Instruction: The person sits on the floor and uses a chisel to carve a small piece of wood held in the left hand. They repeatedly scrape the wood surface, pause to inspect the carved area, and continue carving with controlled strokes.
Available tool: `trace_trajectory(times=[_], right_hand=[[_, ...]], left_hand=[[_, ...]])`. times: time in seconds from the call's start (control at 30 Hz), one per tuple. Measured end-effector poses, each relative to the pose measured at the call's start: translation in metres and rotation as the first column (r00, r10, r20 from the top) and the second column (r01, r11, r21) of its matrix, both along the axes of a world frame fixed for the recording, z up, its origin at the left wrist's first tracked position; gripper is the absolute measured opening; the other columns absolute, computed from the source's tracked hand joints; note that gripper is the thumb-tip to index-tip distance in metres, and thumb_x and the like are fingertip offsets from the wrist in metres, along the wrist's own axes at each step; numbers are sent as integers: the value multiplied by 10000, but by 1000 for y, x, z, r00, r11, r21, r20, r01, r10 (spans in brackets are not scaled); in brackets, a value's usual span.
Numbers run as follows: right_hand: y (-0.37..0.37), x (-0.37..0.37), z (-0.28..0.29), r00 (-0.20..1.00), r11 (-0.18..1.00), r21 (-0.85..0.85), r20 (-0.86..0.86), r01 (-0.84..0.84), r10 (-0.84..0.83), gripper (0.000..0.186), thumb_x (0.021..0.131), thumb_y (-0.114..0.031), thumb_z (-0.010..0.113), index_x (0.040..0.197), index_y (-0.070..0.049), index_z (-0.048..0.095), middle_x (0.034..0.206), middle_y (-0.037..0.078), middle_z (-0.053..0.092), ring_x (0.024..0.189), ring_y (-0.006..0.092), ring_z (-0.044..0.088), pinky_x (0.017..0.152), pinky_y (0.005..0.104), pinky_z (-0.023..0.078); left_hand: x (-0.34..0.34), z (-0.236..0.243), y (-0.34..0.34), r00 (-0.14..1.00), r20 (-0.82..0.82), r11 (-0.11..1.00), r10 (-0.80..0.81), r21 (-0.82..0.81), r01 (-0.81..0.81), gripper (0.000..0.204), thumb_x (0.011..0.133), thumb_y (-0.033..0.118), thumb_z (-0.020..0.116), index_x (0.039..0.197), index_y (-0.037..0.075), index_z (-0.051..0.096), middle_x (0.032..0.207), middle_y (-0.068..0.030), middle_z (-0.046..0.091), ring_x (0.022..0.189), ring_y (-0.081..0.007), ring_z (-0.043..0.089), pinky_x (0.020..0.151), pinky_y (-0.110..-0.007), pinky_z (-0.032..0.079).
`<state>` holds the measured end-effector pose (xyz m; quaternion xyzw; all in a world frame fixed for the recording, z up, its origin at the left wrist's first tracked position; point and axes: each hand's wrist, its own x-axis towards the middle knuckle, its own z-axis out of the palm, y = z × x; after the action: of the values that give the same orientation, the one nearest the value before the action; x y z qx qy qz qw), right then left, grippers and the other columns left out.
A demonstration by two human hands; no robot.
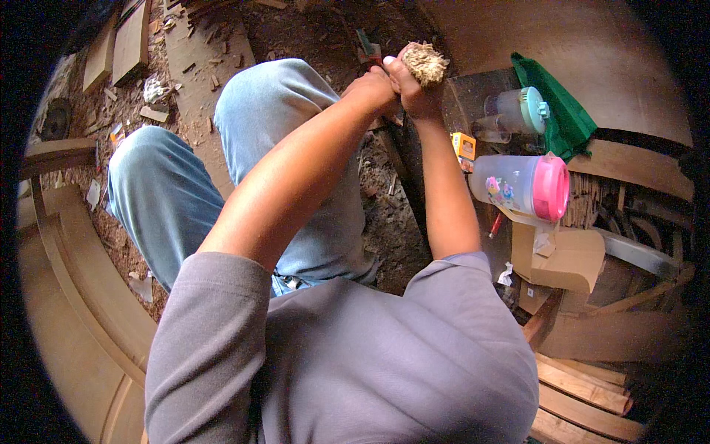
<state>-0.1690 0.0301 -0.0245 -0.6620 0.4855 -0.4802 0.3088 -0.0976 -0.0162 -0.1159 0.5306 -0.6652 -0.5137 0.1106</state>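
My right hand [413, 95] is closed on a pale, frayed fibrous bundle [424, 64], whose rough top sticks up above the thumb. My left hand [374, 89] is closed right beside it, touching it, fingers curled; what lies inside that grip is hidden. Just beyond both hands, near the ground, is a red and dark teal object [367, 48], partly covered and too small to make out. Both forearms reach over my right knee in blue jeans.
At right stand a pink-lidded jug [510, 181], a turquoise-lidded jug [510, 111], a yellow box [463, 152], green cloth [562, 133] and cardboard [562, 266]. Planks [126, 44] and scraps litter the dirt ground. Wooden panels [81, 296] are at left, slats [580, 392] at lower right.
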Motion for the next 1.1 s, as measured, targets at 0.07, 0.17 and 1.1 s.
trace_trajectory(times=[0.07,0.17,1.1], right_hand=[[0,-1,2,997,999,43,68,-23,20,197,862,-109,629,752,-98,466,578,-40,417,494,46,371,455,220,292],[0,-3,1,999,999,10,36,-34,34,192,865,-97,624,751,-95,469,583,-38,425,484,47,367,446,223,290],[-3,-6,3,989,998,11,130,-68,65,194,857,-114,625,749,-94,466,579,-32,433,481,52,375,438,227,289]], left_hand=[[-6,-11,-4,997,76,1000,-8,15,7,810,710,277,809,1329,-25,382,1349,-201,529,1250,-360,518,1003,-462,446],[-11,-25,-8,995,90,999,-36,-30,39,796,731,290,788,1334,-24,374,1344,-197,536,1249,-355,522,1002,-476,443],[2,21,6,980,197,995,18,97,-38,1004,669,328,866,1406,53,241,1407,-171,482,1275,-340,500,1010,-540,414]])
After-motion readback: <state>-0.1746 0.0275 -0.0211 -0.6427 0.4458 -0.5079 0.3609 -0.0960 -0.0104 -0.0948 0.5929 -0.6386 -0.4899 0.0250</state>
